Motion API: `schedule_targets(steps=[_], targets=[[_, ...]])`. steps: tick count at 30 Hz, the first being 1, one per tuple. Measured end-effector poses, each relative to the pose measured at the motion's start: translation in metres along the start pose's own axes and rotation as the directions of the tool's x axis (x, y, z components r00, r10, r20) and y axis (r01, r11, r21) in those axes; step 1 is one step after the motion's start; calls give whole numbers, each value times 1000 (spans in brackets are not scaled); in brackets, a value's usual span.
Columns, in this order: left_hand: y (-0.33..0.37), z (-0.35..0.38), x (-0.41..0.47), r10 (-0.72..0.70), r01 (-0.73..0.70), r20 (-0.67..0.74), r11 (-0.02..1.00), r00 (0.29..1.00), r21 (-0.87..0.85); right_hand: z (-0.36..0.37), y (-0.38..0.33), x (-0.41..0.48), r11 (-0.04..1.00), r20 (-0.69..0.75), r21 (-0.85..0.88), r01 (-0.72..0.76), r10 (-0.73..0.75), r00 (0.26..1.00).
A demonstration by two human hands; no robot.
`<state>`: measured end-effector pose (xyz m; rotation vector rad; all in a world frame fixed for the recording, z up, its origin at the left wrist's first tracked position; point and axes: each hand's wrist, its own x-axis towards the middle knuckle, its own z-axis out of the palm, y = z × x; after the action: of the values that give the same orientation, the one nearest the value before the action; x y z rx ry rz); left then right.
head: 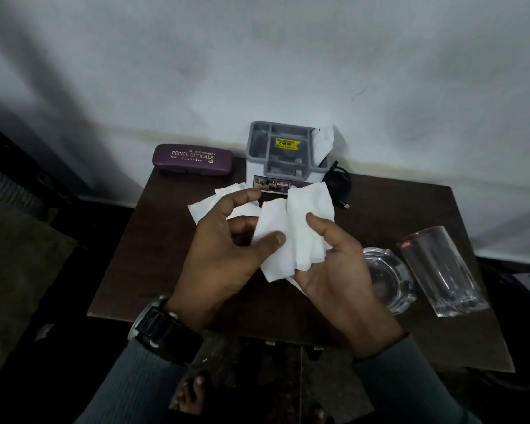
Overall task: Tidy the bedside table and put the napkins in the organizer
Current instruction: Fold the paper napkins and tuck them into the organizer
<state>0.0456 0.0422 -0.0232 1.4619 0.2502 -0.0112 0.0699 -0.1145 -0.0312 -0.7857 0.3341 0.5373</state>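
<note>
Head view: we see both hands at the centre of the frame, above a dark brown counter (410, 215). The left hand (224, 258) grips a white napkin (277, 240), thumb pressed on its front face and fingers behind it. The right hand (334, 264) grasps the same bunch of napkin from the right, fingers curled over its folds. A further napkin sheet (205, 205) shows behind the left hand's fingers; we cannot tell whether it rests on the counter or is held.

At upper centre, against the wall, stands the grey-and-white organizer (285, 157). One napkin (323, 142) already stands upright in its right compartment. A black cable (338, 182) lies just right of the organizer. A purple spectacle case (193, 162) sits at the counter's upper left. At right, a glass ashtray (386, 280) sits just beside a clear tumbler (441, 270). A wristwatch (156, 325) is on the left wrist.
</note>
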Motion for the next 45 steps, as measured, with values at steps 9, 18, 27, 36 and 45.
schedule_targets(steps=[9,18,27,36,45], targets=[[-7,-13,5,-118,104,-267,992,956,-67,-7,-10,-3,994,73,41,99,-101,992],[-6,-5,3,-123,109,-256,992,959,-69,4,4,-3,910,-11,-387,147,-164,986],[-3,3,0,-251,204,-165,944,954,-259,10,18,-9,718,78,-676,163,-150,986],[-8,-3,1,-181,164,-232,982,956,-89,9,13,-8,826,-11,-542,153,-189,982],[1,-9,4,-268,183,-203,915,942,-358,3,-7,-10,995,-28,-29,100,-101,995]])
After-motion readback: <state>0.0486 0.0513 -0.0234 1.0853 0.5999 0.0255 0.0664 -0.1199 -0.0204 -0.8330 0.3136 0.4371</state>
